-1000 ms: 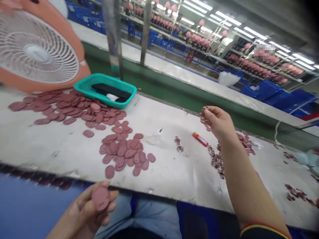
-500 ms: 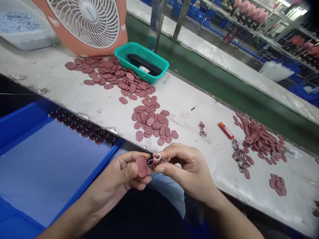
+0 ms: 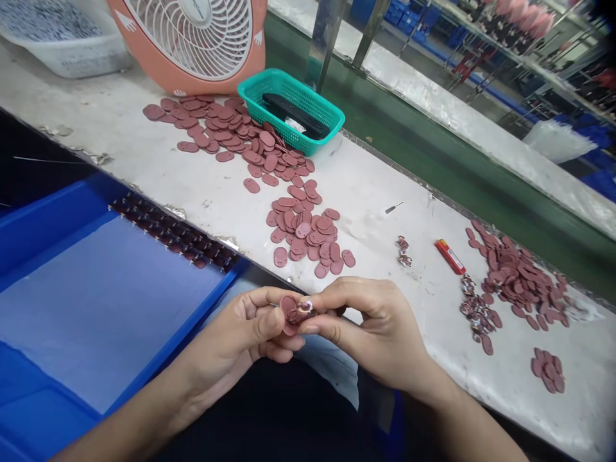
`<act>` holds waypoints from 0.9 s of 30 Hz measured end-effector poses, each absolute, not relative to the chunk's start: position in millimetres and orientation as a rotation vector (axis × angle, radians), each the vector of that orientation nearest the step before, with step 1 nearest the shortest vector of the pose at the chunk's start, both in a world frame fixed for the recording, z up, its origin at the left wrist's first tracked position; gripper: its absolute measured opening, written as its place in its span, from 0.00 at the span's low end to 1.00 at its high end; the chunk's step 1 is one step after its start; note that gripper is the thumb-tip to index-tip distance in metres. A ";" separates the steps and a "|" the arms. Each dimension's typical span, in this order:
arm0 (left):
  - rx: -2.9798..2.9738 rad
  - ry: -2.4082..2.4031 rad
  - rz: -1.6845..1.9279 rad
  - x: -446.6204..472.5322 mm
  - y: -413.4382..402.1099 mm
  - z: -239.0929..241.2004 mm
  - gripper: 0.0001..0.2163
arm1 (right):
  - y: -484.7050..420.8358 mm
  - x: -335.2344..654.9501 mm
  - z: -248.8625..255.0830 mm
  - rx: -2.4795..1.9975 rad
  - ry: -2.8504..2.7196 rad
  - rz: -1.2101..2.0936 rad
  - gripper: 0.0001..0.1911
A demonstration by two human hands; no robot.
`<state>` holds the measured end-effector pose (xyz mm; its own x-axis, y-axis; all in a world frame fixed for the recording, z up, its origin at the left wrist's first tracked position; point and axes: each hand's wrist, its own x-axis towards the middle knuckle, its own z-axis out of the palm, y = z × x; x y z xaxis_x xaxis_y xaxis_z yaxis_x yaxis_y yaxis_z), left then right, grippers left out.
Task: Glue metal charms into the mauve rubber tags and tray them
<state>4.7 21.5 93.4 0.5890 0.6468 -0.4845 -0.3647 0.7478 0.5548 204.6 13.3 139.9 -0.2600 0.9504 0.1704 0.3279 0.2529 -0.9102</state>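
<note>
My left hand [image 3: 240,337] pinches a dark pink oval piece [image 3: 289,307] between thumb and fingers, just off the near edge of the white bench [image 3: 144,160]. My right hand [image 3: 375,327] meets it from the right and pinches a small metal-and-pink part [image 3: 305,310] against the oval. Both hands are closed. A loose heap of the same ovals [image 3: 308,234] lies on the bench just beyond my hands, and a longer spread of the ovals [image 3: 226,135] runs toward the fan.
An orange fan [image 3: 192,38] and a teal basket [image 3: 291,109] stand at the back. A blue bin [image 3: 86,301] with a row of finished pieces [image 3: 173,234] sits at my left. A red lighter [image 3: 450,255], small parts [image 3: 474,308] and more ovals [image 3: 520,279] lie right.
My right hand came back from the far small parts to my left hand by my lap. In the last half second the oval tilted and the part pressed closer against it.
</note>
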 end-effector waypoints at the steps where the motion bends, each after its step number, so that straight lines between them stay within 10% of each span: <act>1: 0.421 0.721 0.609 5.0 21.5 92.9 0.19 | 13.4 204.9 140.4 -1.179 -1.767 0.998 0.05; 27: 0.356 0.711 0.624 5.1 16.8 92.3 0.19 | 16.8 201.7 148.9 -1.039 -1.913 0.959 0.06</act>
